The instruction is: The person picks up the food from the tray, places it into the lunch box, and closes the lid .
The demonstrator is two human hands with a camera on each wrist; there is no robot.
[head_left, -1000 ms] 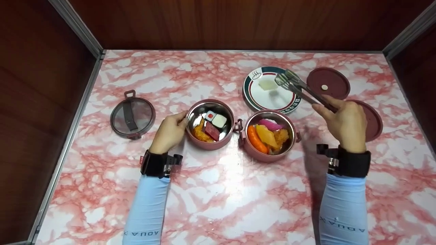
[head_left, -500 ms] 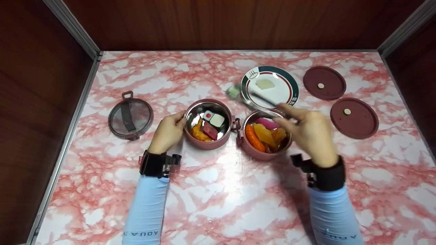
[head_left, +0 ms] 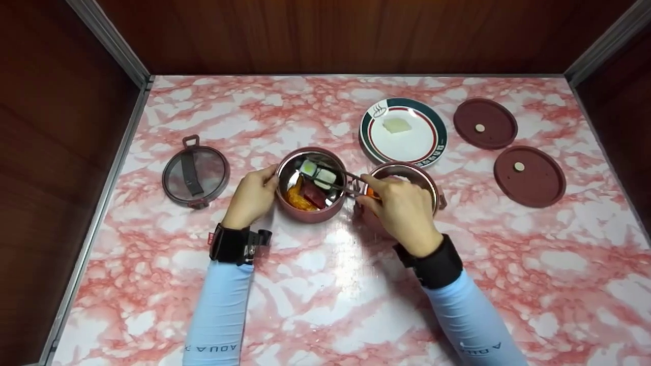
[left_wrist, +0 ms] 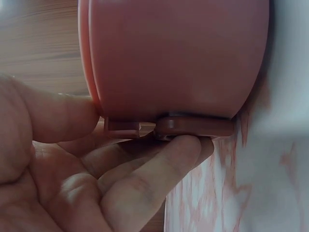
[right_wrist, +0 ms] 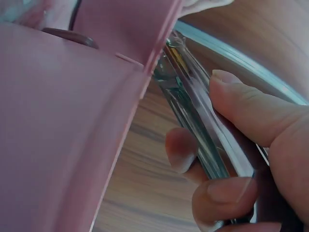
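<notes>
My left hand (head_left: 250, 198) holds the left pink lunch container (head_left: 310, 217) at its side. In the left wrist view the thumb touches near the rim and the fingers lie against the brown latch (left_wrist: 193, 126). My right hand (head_left: 404, 213) grips metal tongs (right_wrist: 217, 121), which reach into that container. Between their tips is a sushi roll piece (head_left: 308, 168) with a green centre. Beside it lie a white piece (head_left: 325, 178), a dark red piece (head_left: 314, 194) and a golden fried piece (head_left: 297, 198). The right pink container (head_left: 374, 223) is partly hidden under my right hand.
A plate (head_left: 402, 145) with a green rim bears a pale flat piece (head_left: 396, 125). Two maroon lids (head_left: 485, 114) lie at the right. A clear lid (head_left: 211, 173) with a dark handle lies at the left. Wooden walls (head_left: 325, 35) enclose the table.
My right hand has swung left and down from over the plate, carrying the green-centred sushi roll piece in the tongs into the left container. My left hand has stayed on that container.
</notes>
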